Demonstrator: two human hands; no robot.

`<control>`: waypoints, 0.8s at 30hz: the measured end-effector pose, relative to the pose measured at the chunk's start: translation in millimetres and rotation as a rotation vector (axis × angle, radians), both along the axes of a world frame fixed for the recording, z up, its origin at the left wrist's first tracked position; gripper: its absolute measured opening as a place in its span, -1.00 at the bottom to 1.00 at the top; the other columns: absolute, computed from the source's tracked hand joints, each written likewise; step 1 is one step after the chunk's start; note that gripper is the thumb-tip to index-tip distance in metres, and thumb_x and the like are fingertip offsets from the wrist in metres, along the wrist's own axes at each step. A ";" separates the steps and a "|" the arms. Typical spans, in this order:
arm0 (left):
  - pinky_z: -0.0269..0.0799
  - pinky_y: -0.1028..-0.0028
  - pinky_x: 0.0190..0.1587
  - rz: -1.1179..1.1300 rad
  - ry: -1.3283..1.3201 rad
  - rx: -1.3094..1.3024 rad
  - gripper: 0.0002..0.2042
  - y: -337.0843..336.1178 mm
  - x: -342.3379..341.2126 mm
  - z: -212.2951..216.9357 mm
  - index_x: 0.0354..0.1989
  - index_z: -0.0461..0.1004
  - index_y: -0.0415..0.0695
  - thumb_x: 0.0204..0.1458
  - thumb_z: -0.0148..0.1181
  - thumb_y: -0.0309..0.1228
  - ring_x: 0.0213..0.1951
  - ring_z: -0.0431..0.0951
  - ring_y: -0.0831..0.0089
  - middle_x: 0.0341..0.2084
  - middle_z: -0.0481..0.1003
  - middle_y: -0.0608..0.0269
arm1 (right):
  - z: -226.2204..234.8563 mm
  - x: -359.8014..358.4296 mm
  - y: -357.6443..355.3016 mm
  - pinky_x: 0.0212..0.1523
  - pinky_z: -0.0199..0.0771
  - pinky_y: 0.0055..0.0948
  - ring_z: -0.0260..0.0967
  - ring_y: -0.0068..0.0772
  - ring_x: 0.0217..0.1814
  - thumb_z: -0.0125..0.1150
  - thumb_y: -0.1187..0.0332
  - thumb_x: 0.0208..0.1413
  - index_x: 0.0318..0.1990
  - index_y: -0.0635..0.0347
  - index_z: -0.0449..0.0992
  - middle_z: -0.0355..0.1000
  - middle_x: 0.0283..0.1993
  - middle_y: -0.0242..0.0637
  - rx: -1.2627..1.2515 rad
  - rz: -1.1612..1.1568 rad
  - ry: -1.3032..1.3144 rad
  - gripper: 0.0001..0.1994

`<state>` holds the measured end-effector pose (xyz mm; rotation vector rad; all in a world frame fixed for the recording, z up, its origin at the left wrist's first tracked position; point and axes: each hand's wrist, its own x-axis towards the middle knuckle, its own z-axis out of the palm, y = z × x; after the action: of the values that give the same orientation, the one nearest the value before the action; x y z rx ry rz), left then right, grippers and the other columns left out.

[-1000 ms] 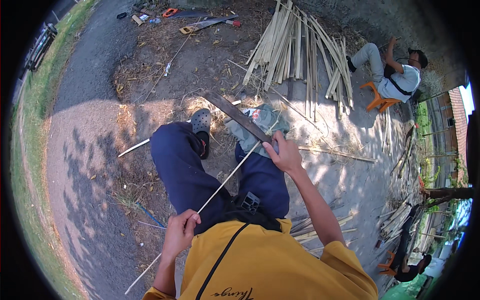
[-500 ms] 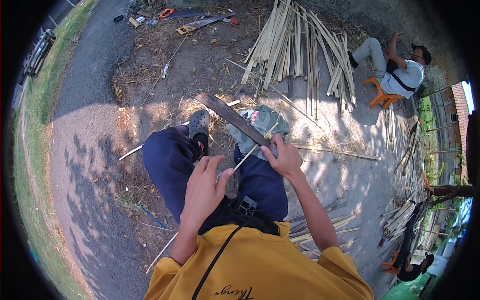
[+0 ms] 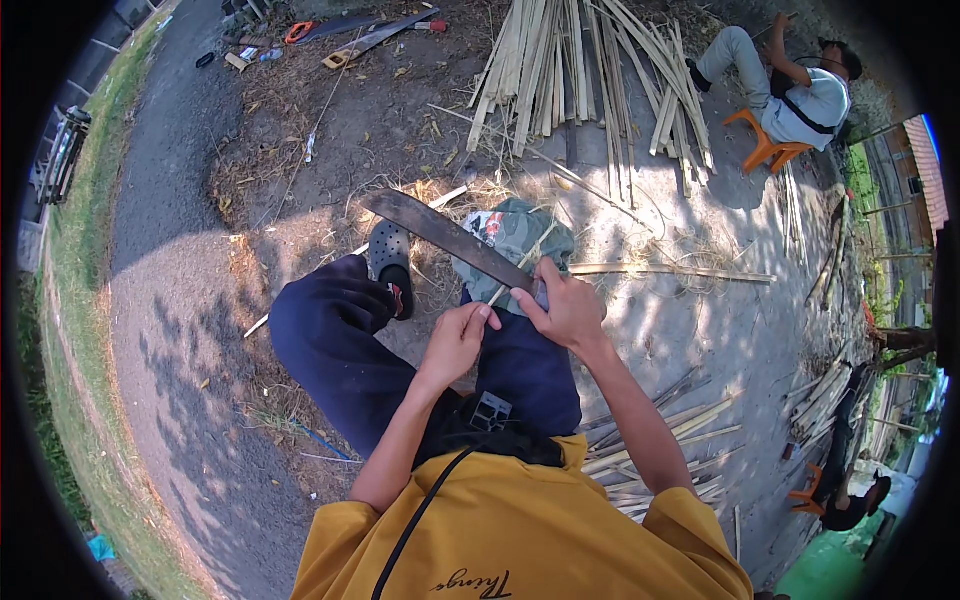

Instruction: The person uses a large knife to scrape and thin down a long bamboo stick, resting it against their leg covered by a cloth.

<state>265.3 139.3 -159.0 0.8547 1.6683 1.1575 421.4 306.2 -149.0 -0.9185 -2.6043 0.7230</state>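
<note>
My right hand grips a machete near its handle, thumb pressed along the base of the blade. The dark, wide blade points to the far left. Under it runs a thin pale bamboo strip, crossing the blade close to my right thumb. My left hand is closed on the near end of this strip, just short of the blade. A grey-green cloth with a printed patch covers my right knee beneath the blade.
A big pile of split bamboo strips lies ahead. Two handsaws rest at the far left. More strips lie by my right side. One person sits on an orange stool at far right; another person is at lower right.
My left hand was open with fingers spread near the strip; it has moved forward and right and closed on it. The machete's tip has swung slightly left. The view has shifted a little.
</note>
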 end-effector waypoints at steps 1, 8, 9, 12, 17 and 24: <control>0.10 0.51 -0.45 0.008 0.004 -0.007 -0.67 -2.3 -2.1 0.0 -0.27 0.56 -0.21 0.52 -0.03 -0.30 -0.52 0.18 0.70 -0.62 0.22 0.53 | 0.3 -1.1 -0.7 -0.50 0.55 0.04 0.57 0.20 -0.53 0.27 -0.14 0.29 -0.12 0.17 0.43 0.50 -0.61 -0.03 0.003 0.007 -0.022 -0.51; 0.01 0.53 -0.49 -0.001 -0.147 -0.055 -0.66 -26.0 -5.7 -2.8 -0.34 0.48 -0.16 0.52 -0.02 -0.29 -0.55 0.11 0.74 -0.62 0.18 0.58 | -0.2 -2.2 -3.9 -0.51 0.54 0.05 0.56 0.20 -0.54 0.28 -0.12 0.30 -0.09 0.22 0.42 0.52 -0.59 -0.02 0.045 0.028 0.021 -0.50; -0.02 0.54 -0.51 0.004 -0.192 -0.039 -0.67 -20.0 -4.4 -2.6 -0.33 0.47 -0.15 0.53 -0.03 -0.29 -0.57 0.09 0.75 -0.63 0.16 0.59 | -3.2 -3.0 -4.5 -0.51 0.54 0.05 0.56 0.20 -0.54 0.28 -0.12 0.30 -0.09 0.22 0.42 0.52 -0.59 -0.02 0.043 0.043 0.051 -0.50; -0.06 0.56 -0.54 0.008 -0.236 -0.028 -0.68 -10.0 -3.4 -0.3 -0.30 0.45 -0.13 0.54 -0.05 -0.27 -0.60 0.06 0.76 -0.63 0.13 0.61 | -1.2 -7.2 -6.0 -0.51 0.52 0.05 0.55 0.20 -0.54 0.27 -0.12 0.30 -0.09 0.21 0.42 0.52 -0.58 -0.01 0.039 0.058 0.040 -0.50; -0.07 0.57 -0.56 -0.002 -0.409 -0.123 -0.69 -49.1 -5.1 9.1 -0.30 0.43 -0.09 0.55 -0.06 -0.27 -0.62 0.05 0.77 -0.63 0.13 0.63 | -9.8 -0.6 1.9 -0.49 0.52 0.06 0.55 0.20 -0.53 0.27 -0.13 0.30 -0.09 0.19 0.41 0.51 -0.59 0.00 -0.009 -0.046 0.023 -0.51; -0.08 0.59 -0.58 0.032 -0.351 -0.046 -0.70 -41.3 -4.3 6.2 -0.30 0.42 -0.06 0.55 -0.06 -0.25 -0.63 0.04 0.78 -0.62 0.14 0.62 | -0.9 -7.7 -5.8 -0.46 0.55 0.07 0.57 0.21 -0.50 0.24 -0.16 0.31 -0.09 0.18 0.41 0.52 -0.57 0.01 0.035 0.044 -0.014 -0.49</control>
<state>261.0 98.0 -152.8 0.5588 1.4169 1.2087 413.6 300.4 -149.9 -0.8615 -2.6488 0.6824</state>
